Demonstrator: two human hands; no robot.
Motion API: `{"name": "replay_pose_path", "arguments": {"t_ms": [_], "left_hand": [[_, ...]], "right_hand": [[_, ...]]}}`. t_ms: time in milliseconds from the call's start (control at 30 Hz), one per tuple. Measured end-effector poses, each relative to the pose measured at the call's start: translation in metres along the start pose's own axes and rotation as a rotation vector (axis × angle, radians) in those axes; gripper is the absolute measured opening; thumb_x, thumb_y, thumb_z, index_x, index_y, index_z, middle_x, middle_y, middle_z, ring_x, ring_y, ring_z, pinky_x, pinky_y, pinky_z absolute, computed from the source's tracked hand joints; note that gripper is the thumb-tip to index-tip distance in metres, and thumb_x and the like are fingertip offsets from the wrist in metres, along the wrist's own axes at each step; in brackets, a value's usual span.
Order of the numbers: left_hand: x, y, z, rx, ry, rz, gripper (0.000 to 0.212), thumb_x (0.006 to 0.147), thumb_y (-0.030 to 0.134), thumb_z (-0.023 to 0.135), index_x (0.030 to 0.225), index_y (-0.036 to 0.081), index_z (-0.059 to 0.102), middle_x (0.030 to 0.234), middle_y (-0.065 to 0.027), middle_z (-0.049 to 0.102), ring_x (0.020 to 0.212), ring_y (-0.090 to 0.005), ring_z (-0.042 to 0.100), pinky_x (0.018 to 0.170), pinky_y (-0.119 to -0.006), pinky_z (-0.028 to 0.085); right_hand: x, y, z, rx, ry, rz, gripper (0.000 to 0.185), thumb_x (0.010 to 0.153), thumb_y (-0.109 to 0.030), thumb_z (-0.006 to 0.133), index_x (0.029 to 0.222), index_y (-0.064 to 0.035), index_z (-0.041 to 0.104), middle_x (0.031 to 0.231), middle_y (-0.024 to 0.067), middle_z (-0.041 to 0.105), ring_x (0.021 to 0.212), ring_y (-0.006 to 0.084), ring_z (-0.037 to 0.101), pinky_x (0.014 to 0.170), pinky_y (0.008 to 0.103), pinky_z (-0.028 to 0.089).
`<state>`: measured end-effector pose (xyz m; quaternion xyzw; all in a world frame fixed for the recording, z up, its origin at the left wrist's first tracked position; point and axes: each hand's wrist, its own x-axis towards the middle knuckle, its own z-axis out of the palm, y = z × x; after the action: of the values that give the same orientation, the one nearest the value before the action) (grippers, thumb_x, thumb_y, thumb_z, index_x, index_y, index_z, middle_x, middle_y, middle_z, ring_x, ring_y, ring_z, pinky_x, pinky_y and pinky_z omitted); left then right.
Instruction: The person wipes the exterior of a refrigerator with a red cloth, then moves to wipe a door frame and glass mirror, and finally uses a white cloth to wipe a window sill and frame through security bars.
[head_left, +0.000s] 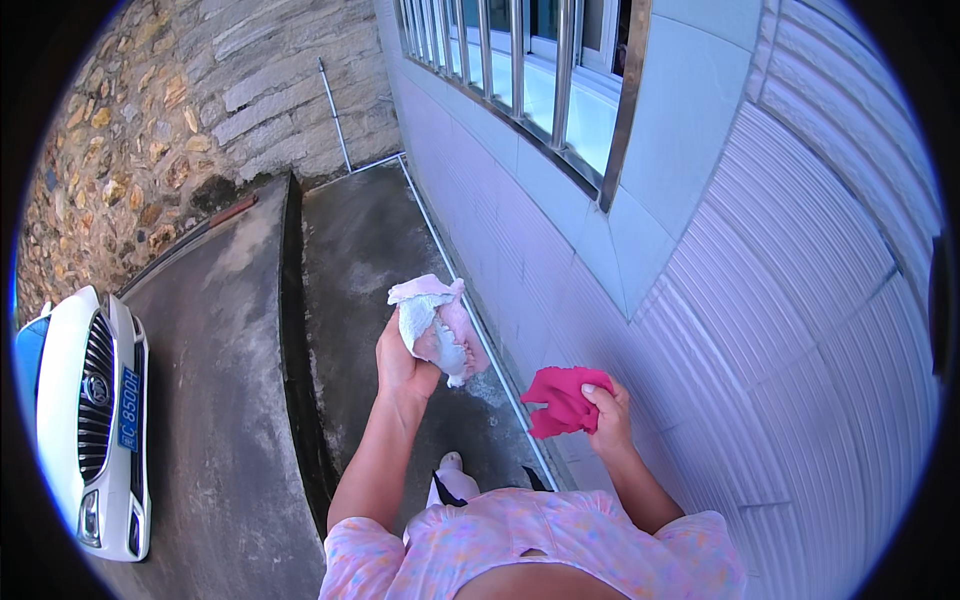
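My left hand (406, 360) grips a crumpled bundle of thin white and pale pink material (442, 330); its edges look torn or ragged, and I cannot tell whether it is cloth or paper. Most of my left fingers are hidden beneath it. In my right hand (611, 412) is a crimson piece of cloth or similar soft sheet (564, 401), pinched under the thumb with its uneven edge hanging to the left. The two pieces are apart, both held in front of my body above the concrete.
A tiled wall (525, 225) with a steel-barred window (517, 67) runs along my right. White pipe (442, 255) follows its foot. To the left, a concrete ledge (294, 315) drops along the paving, where a white car (112, 420) stands. A stone wall (150, 127) closes the far side.
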<state>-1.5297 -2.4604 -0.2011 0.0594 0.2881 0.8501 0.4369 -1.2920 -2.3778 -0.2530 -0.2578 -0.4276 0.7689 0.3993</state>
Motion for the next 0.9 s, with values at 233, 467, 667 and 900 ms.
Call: {"name": "replay_pose_path", "arguments": {"t_ms": [233,467,667,900], "left_hand": [[0.138,0.048,0.08,0.115,-0.191,0.245,0.029,0.088,0.021,0.034,0.103,0.0,0.048,0.095,-0.0094,0.055,0.083,-0.0199,0.054,0.073,-0.033,0.044],[0.208,0.037,0.141,0.481,-0.658,0.567,0.033,0.089,0.022,0.037,0.108,-0.004,0.046,0.095,-0.0089,0.054,0.086,-0.0132,0.051,0.074,-0.025,0.04],[0.276,-0.012,0.172,1.184,-1.076,0.959,0.033,0.083,0.014,0.042,0.109,-0.007,0.045,0.096,-0.0229,0.055,0.091,-0.033,0.053,0.077,-0.036,0.042],[0.297,-0.034,0.209,1.8,-1.123,0.864,0.018,0.07,0.002,0.044,0.08,-0.008,0.054,0.092,-0.0248,0.055,0.095,-0.0342,0.05,0.079,-0.04,0.042]], "right_hand": [[0.031,-0.024,0.039,0.023,0.269,-0.847,0.036,0.069,-0.01,0.049,0.103,0.0028,0.045,0.094,0.0118,0.052,0.085,0.0202,0.051,0.077,0.0312,0.04],[0.074,-0.044,0.076,-0.847,1.041,-1.426,0.041,0.067,-0.02,0.051,0.098,0.0046,0.041,0.089,0.0168,0.051,0.079,0.0214,0.049,0.068,0.0307,0.039],[0.091,-0.045,0.048,-1.172,1.162,-1.388,0.055,0.071,-0.007,0.051,0.12,0.0005,0.027,0.109,0.0178,0.042,0.094,0.0236,0.045,0.083,0.0329,0.036],[0.088,-0.047,0.007,-1.99,1.452,-1.335,0.059,0.066,-0.01,0.055,0.119,-0.0072,0.029,0.108,0.0171,0.042,0.096,0.0347,0.037,0.086,0.0464,0.021]]}}
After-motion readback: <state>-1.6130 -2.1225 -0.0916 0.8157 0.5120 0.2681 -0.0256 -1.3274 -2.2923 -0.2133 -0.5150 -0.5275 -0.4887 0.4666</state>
